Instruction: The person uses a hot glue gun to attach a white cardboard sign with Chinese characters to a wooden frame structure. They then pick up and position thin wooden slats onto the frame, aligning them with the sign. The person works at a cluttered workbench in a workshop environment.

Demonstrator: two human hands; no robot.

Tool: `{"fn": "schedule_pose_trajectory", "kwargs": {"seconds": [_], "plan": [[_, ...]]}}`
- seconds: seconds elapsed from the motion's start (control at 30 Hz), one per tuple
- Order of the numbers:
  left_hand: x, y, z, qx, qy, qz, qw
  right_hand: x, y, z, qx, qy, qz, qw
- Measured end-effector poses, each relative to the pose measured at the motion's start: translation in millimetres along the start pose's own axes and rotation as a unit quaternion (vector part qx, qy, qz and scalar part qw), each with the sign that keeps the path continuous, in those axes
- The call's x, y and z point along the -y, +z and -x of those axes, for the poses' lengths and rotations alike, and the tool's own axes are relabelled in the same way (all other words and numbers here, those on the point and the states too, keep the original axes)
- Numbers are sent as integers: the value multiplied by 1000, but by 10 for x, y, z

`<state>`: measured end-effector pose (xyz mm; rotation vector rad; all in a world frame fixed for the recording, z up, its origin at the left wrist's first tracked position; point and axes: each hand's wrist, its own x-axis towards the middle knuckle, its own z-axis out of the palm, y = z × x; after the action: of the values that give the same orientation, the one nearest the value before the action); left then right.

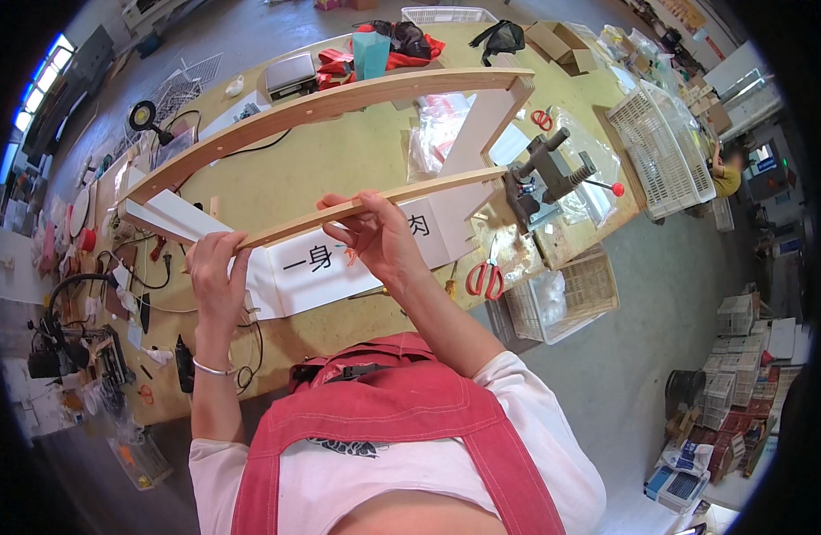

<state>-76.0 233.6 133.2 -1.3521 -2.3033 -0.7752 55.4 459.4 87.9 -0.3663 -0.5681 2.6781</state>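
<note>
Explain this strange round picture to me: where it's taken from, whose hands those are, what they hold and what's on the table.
It comes from a wide fisheye camera on a person's head, looking down, so straight edges bend near the rim. No robot here: these are the wearer's own bare hands. The left hand grips a long wooden frame near one end of its closer rail; the right hand has its fingers at that rail. A white printed sheet shows below. On the table are also a grey metal press and red-handled scissors.
</note>
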Motion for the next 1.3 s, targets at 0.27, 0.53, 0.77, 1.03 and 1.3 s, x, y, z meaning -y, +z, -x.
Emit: {"fn": "schedule_pose_trajectory", "kwargs": {"seconds": [0.27, 0.53, 0.77, 1.03, 1.3], "plan": [[23, -2, -28, 19, -12, 3, 1000, -23, -17, -50, -3, -6, 7, 1000], [-3, 5, 5, 5, -5, -10, 1000, 428, -201, -75, -168, -175, 88, 966], [137, -110, 93, 10, -33, -44, 998, 560, -239, -29, -147, -204, 130, 959], [482, -285, 574, -38, -198, 44, 979, 617, -240, -4, -161, -182, 137, 960], [384, -307, 582, -57, -316, 263, 910, 570, -191, 14, -165, -164, 133, 963]]}}
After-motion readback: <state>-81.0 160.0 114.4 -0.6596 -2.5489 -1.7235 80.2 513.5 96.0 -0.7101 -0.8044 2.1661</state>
